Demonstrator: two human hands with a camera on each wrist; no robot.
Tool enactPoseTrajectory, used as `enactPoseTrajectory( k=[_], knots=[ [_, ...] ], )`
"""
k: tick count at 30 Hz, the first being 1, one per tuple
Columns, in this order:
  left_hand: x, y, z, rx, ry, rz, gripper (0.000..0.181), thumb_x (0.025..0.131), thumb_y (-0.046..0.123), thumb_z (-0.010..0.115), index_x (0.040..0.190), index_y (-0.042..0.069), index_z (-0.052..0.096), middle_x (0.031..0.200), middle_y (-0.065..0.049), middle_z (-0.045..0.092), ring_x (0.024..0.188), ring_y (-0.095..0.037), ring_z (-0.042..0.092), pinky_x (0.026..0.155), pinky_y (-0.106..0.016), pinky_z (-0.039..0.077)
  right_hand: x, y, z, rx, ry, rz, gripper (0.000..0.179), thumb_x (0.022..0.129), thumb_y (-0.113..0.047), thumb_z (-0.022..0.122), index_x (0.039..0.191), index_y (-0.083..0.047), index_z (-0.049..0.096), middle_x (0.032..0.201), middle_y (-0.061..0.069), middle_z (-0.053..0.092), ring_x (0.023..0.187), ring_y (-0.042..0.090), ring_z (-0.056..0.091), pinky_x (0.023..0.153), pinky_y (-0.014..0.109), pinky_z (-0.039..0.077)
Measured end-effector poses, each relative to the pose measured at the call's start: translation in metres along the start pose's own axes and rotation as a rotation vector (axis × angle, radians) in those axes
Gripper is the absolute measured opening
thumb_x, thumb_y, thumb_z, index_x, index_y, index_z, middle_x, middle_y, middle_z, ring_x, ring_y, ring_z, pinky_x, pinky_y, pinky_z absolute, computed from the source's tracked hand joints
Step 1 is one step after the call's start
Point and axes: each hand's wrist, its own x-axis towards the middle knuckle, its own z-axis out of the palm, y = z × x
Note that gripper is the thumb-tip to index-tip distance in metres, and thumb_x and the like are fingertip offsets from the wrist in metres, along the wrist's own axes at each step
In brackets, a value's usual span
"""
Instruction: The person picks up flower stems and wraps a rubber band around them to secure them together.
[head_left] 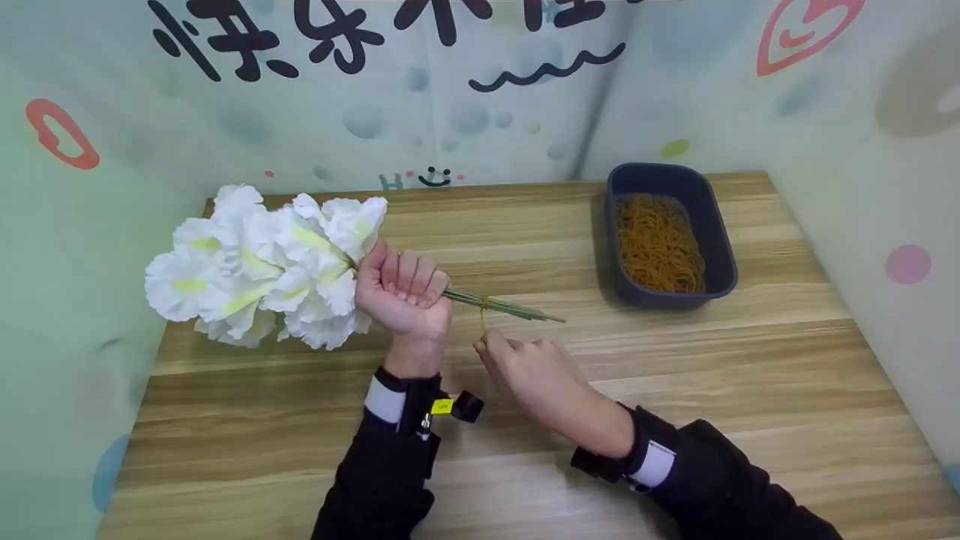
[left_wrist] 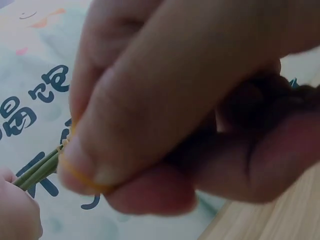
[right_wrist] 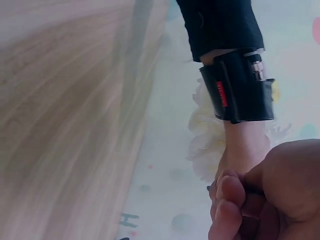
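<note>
My left hand [head_left: 405, 289] grips a bunch of green stems [head_left: 517, 307] topped by large white artificial flowers [head_left: 262, 262], which spread out to its left. Cut ends of the stems stick out to the right of the fist. A yellowish rubber band [head_left: 485, 301] circles the stems, its free loop stretched toward me by my right hand [head_left: 540, 375], which pinches it. Close up in the left wrist view, the rubber band [left_wrist: 82, 175] runs over a fingertip of my right hand [left_wrist: 150, 110]. Curled fingers of my right hand [right_wrist: 250, 205] show low in the right wrist view.
A dark blue plastic container [head_left: 720, 232] stands at the table's back right, with a heap of rubber bands [head_left: 660, 244] inside. The wood-grain table [head_left: 750, 375] meets a printed backdrop [head_left: 525, 135] behind and at both sides.
</note>
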Motion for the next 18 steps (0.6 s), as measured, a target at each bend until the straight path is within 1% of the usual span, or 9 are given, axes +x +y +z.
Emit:
enactPoseTrajectory(
  k=[3, 7, 9, 13, 15, 18],
  knots=[
    [0.000, 0.001, 0.001, 0.024, -0.025, 0.022, 0.052, 0.103, 0.017, 0.027, 0.052, 0.017, 0.033, 0.045, 0.007, 0.022, 0.039, -0.006, 0.016, 0.032, -0.018, 0.017, -0.001, -0.004, -0.004, 0.004, -0.006, -0.024, 0.021, 0.104, -0.016, 0.055, 0.085, -0.009, 0.051, 0.055, -0.007, 0.043, 0.041, 0.009, 0.041, 0.034, 0.024, 0.032],
    [0.000, 0.003, 0.001, 0.030, -0.048, 0.025, 0.052, 0.103, 0.018, 0.026, 0.052, 0.017, 0.033, 0.045, 0.006, 0.021, 0.039, -0.006, 0.016, 0.033, -0.018, 0.016, -0.003, -0.009, -0.008, 0.021, -0.025, -0.060, 0.022, 0.106, -0.018, 0.053, 0.086, -0.009, 0.050, 0.056, -0.007, 0.041, 0.042, 0.007, 0.038, 0.033, 0.022, 0.031],
    [0.000, 0.003, 0.001, 0.030, -0.062, 0.024, 0.052, 0.104, 0.018, 0.026, 0.052, 0.017, 0.032, 0.045, 0.006, 0.022, 0.039, -0.006, 0.016, 0.033, -0.018, 0.016, -0.004, -0.010, -0.011, 0.033, -0.027, -0.064, 0.022, 0.105, -0.018, 0.054, 0.085, -0.009, 0.050, 0.056, -0.007, 0.040, 0.042, 0.007, 0.037, 0.034, 0.021, 0.030],
    [-0.001, 0.004, 0.002, 0.041, -0.105, 0.026, 0.052, 0.104, 0.018, 0.024, 0.053, 0.017, 0.031, 0.045, 0.006, 0.022, 0.039, -0.006, 0.015, 0.033, -0.018, 0.016, -0.004, -0.011, -0.019, 0.051, 0.001, -0.074, 0.023, 0.106, -0.019, 0.054, 0.085, -0.010, 0.051, 0.057, -0.007, 0.038, 0.043, 0.007, 0.038, 0.034, 0.022, 0.031],
    [-0.002, 0.003, 0.002, 0.054, -0.128, 0.028, 0.051, 0.103, 0.017, 0.025, 0.053, 0.017, 0.030, 0.046, 0.007, 0.021, 0.039, -0.006, 0.015, 0.034, -0.018, 0.015, -0.005, -0.010, -0.023, 0.063, 0.025, -0.086, 0.025, 0.108, -0.021, 0.050, 0.086, -0.010, 0.052, 0.057, -0.007, 0.038, 0.044, 0.006, 0.038, 0.035, 0.022, 0.031],
    [-0.003, 0.002, 0.002, 0.081, -0.164, 0.031, 0.047, 0.101, 0.016, 0.033, 0.054, 0.017, 0.029, 0.046, 0.007, 0.021, 0.039, -0.006, 0.015, 0.034, -0.018, 0.013, -0.004, -0.006, -0.032, 0.087, 0.046, -0.100, 0.030, 0.110, -0.025, 0.042, 0.088, -0.009, 0.054, 0.058, -0.007, 0.041, 0.044, 0.006, 0.039, 0.036, 0.021, 0.033]
  ],
)
